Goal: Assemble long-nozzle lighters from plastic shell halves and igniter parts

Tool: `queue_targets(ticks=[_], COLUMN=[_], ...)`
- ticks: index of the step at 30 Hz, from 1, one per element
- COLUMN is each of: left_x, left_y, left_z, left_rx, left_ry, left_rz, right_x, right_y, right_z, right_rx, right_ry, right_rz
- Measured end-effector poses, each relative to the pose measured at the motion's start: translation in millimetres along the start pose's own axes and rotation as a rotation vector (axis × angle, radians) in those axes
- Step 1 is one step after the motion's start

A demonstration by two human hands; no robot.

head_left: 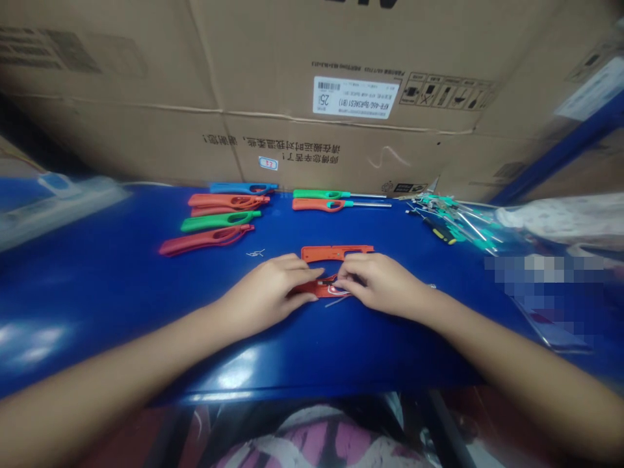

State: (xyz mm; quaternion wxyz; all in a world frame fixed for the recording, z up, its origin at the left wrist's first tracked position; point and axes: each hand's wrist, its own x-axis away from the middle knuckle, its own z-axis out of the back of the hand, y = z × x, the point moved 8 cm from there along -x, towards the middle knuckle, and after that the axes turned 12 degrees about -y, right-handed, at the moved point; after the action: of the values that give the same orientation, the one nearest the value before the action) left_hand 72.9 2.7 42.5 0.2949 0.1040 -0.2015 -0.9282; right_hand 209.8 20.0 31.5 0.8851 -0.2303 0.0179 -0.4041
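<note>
An orange lighter casing half (312, 288) lies on the table with its hollow side up, showing a small black part, thin white wires (337, 292) and a reddish glow. My left hand (270, 291) grips the left end of this half between thumb and fingers. Over its right part, my right hand (377, 281) is closed in a pinch at the wires; its fingertips hide what they hold. Just behind both hands rests a second orange casing half (327, 252), partly covered by my right fingers.
Several coloured lighter handles (221, 221) are lined up at the back left, near some wire scraps (256, 253). Behind stand two lighters with metal tubes (341, 205). A pile of green nozzle parts (458, 218) and a black-yellow screwdriver (439, 231) lie right. A cardboard box (273, 78) borders the blue table.
</note>
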Motion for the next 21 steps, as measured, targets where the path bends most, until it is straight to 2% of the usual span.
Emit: queue_targets(ticks=[5, 9, 11, 14, 16, 21], left_x=[0, -1, -1, -1, 1, 4], left_y=[1, 10, 13, 15, 13, 8], left_z=[-1.7, -4.8, -5.1, -5.8, -7.0, -6.0], left_rx=[0.010, -0.174, -0.277, -0.349, -0.303, -0.081], left_ry=[-0.017, -0.080, -0.094, -0.103, -0.108, -0.070], left_rz=[-0.012, 0.017, 0.041, 0.067, 0.082, 0.047], right_x=[-1, 5, 9, 14, 16, 17], right_y=[-1, -3, -8, -18, -20, -19], right_z=[2, 12, 15, 8, 5, 4], right_rx=[-0.008, -0.056, -0.063, -0.022, 0.027, 0.051], right_ry=[0.032, 0.071, 0.028, -0.125, -0.180, -0.188], right_rz=[0.004, 0.038, 0.111, 0.230, 0.237, 0.213])
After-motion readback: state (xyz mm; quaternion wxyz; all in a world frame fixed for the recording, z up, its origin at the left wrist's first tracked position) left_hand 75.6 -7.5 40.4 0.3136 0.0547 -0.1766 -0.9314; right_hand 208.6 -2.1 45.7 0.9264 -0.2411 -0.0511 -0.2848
